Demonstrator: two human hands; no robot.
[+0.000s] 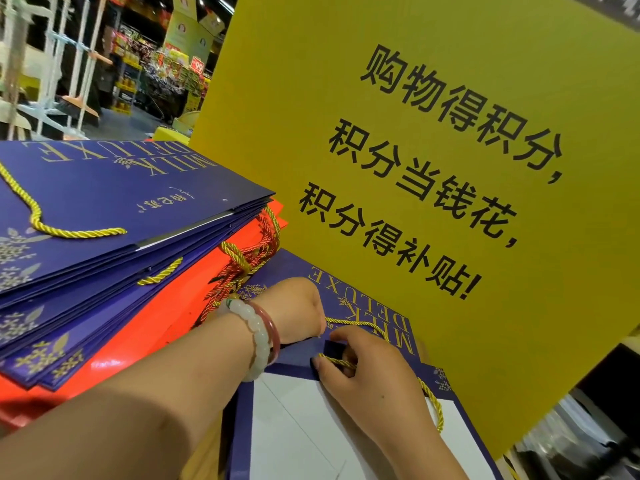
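A purple paper bag (pixel 367 299) printed "MILK DELUXE" lies in front of me, its white inside (pixel 294 427) showing at the mouth. My right hand (pixel 367 372) pinches the bag's gold rope handle (pixel 433 400) at the folded rim, thumb and fingers curled round the cord. My left hand (pixel 294 310) bends down at the wrist onto the same bag near the rim. Its fingers are hidden under the hand. Two bracelets (pixel 261 337), one white and one pink, sit on the left wrist.
At my left stands a tall stack of flat purple bags (pixel 104 202) over red-orange ones (pixel 156 323), with tangled rope handles (pixel 249 261). A big yellow sign (pixel 433 140) with black characters stands right behind the bag. Shop shelves (pixel 166 64) fill the far background.
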